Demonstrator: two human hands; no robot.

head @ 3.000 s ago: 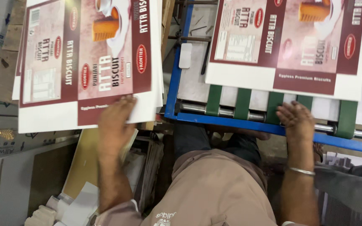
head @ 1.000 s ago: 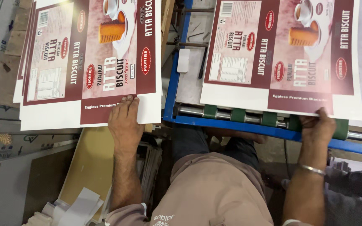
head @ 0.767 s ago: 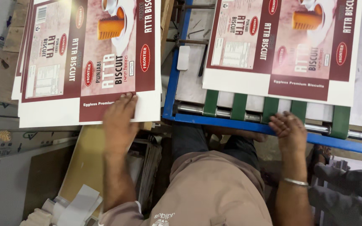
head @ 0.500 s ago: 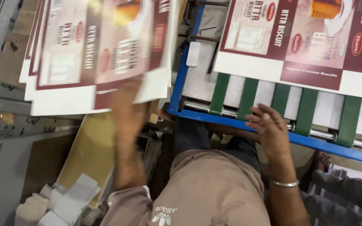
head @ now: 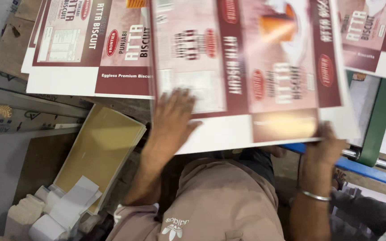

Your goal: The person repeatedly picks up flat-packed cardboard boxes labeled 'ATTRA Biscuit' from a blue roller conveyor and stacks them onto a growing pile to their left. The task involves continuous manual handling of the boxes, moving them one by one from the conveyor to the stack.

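Note:
A large printed carton sheet (head: 251, 71), maroon and white with a picture of a cup, hangs blurred in the air in the middle of the view. My left hand (head: 173, 117) lies flat on its near left part. At its near right corner my right hand (head: 322, 149), with a metal bangle on the wrist, grips the edge. To the left lies a stack of the same sheets (head: 81, 49). Another such sheet (head: 376, 35) lies at the top right on the machine.
A blue machine frame (head: 367, 167) with a green belt (head: 378, 120) and a steel roller runs at the right. Lower left holds a tan board (head: 97, 154), white paper scraps (head: 63, 209) and grey panels. My lap in a tan shirt fills the bottom middle.
My left hand has drawn one sheet off the left stack and swung it to the right. My right hand left the machine's belts and took the sheet's near right corner.

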